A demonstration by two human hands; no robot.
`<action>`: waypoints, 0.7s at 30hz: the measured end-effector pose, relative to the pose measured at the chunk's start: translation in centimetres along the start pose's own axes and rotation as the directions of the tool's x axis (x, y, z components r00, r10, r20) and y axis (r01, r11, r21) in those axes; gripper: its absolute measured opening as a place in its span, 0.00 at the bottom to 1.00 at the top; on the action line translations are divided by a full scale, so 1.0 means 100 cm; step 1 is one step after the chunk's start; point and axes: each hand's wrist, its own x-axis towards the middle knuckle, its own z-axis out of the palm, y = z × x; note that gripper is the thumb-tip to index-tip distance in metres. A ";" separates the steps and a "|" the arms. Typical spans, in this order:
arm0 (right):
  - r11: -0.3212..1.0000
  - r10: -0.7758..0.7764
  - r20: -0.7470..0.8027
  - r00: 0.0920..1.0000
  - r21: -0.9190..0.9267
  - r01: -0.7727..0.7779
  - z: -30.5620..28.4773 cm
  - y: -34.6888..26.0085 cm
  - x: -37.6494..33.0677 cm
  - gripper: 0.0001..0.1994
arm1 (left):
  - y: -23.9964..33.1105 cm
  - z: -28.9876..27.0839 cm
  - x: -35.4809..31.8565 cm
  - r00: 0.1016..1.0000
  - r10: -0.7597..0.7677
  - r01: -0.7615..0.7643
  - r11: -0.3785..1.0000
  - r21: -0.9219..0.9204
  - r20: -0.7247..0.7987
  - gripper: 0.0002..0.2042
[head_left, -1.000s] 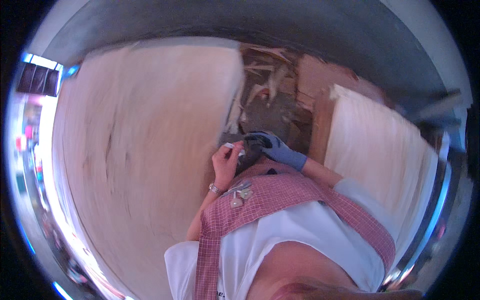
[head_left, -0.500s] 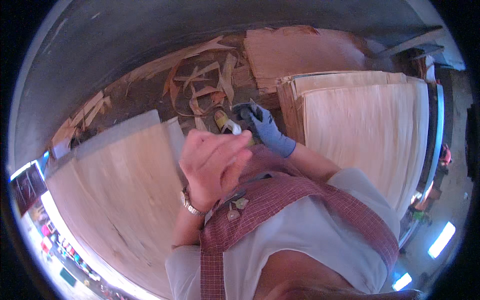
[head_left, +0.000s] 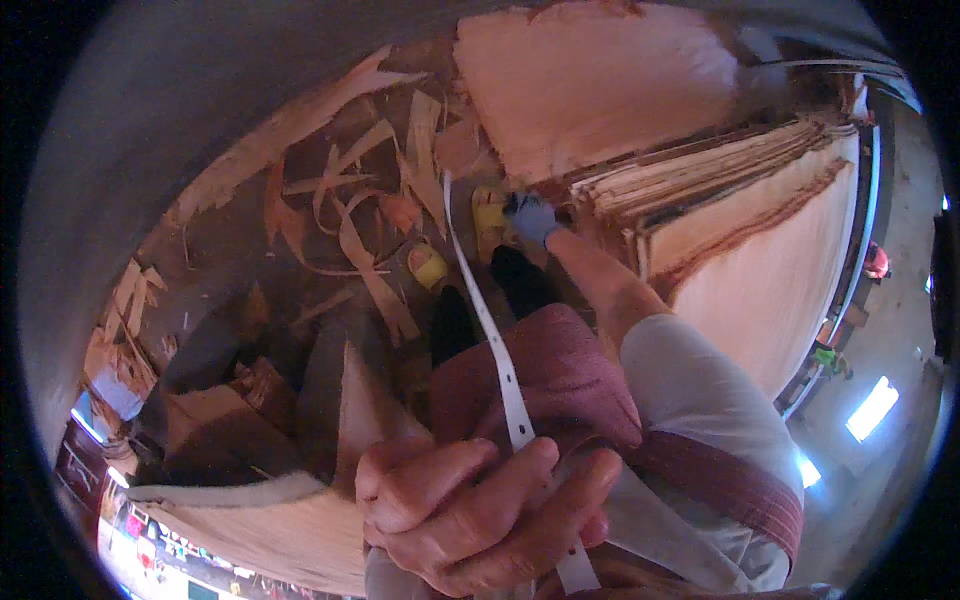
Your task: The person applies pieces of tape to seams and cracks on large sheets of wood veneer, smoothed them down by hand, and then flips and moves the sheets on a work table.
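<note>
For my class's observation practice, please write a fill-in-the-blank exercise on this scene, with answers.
1. The left hand grips a long ____ strip.
2. The right hand wears a ____.
3. The shoes are ____.
4. The hand that looks larger is the ____ one.

Missing words: white; glove; yellow; left.

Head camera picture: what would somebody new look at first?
Probably the bare left hand, huge at the bottom, gripping a long white strip. Next, the yellow shoes above the middle, with the blue-gloved right hand appearing beside one, and stacked wood sheets at right.
</note>
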 end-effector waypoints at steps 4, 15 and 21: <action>0.969 0.012 -0.095 0.995 -0.245 -0.035 0.067 0.047 0.123 0.23 | -0.097 0.063 0.013 0.994 -0.066 0.070 0.997 -0.038 0.088 0.09; 0.990 0.132 -0.262 0.956 0.084 -0.114 0.110 0.085 0.257 0.24 | -0.208 0.172 0.006 0.948 -0.296 0.302 0.953 -0.039 0.116 0.09; 0.920 -0.234 -0.216 0.948 -0.364 0.145 0.046 0.080 0.205 0.18 | -0.170 0.142 0.024 0.968 -0.250 0.252 0.965 -0.077 0.036 0.09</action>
